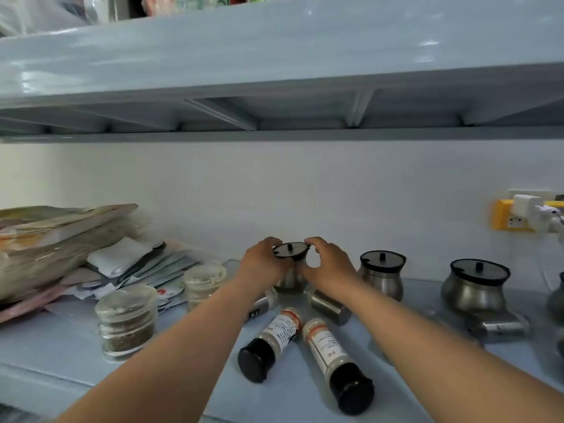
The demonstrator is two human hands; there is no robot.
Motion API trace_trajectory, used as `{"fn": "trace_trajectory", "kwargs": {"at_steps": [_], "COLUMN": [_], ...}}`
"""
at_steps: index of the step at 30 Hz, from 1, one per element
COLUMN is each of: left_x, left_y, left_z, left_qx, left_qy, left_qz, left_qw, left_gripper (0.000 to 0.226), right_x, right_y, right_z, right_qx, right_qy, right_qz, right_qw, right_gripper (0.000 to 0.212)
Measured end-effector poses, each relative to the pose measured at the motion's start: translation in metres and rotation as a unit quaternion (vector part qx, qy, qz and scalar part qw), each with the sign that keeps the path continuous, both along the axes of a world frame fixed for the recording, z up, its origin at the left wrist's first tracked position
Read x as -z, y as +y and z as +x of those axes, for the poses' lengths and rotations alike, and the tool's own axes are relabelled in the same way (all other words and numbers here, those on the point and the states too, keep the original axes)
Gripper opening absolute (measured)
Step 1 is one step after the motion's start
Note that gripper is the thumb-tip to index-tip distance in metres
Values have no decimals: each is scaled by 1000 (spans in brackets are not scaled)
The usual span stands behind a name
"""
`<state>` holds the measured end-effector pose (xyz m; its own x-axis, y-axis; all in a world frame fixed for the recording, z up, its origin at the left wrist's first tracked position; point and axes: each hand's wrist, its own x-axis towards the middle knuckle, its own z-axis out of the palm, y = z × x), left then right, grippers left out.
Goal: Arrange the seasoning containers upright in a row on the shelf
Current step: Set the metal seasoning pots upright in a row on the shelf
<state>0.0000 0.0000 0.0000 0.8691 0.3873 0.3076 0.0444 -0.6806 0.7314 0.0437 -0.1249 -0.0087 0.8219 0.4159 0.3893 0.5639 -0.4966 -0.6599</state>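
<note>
Near the white back wall of the pale blue shelf, the round steel seasoning pot with black lid stands upright; the left hand and right hand curl their fingers around it. Toward the front edge, 2 clear black-capped bottles of pale powder lie flat.

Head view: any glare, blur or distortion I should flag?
Head view: glare patches on the glossy upper shelf; head view: wide-angle bowing of that shelf's front edge; head view: soft throughout, the lying steel shaker at right smeared; head view: left hand and right hand on the steel pot readable, lighting even, shadows faint.
</note>
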Motion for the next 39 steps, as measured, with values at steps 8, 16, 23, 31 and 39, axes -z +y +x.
{"fn": "trace_trajectory", "kwargs": {"at_steps": [8, 16, 23, 31, 39], "left_x": [7, 8, 10, 22, 28], "left_y": [11, 32, 33, 34, 36], "left_z": [21, 37, 41, 44, 47], "left_qx": [6, 48, 77, 33, 25], "left_qy": [13, 34, 39, -16, -83], "left_qz": [-26, -101, -81, -52, -110], "left_qw": [1000, 993, 993, 998, 990], "left_gripper": [57, 58, 68, 53, 48], "right_x": [7, 2, 14, 13, 14], "right_y": [11, 11, 12, 14, 16], "right_z": [28, 44, 38, 28, 30], "right_qx": [21, -37, -50, -78, -99], "right_qy": [63, 120, 139, 158, 143], "right_qz": [38, 70, 92, 101, 134], "right_qw": [997, 990, 985, 979, 976], "right_gripper": [56, 57, 52, 63, 68]}}
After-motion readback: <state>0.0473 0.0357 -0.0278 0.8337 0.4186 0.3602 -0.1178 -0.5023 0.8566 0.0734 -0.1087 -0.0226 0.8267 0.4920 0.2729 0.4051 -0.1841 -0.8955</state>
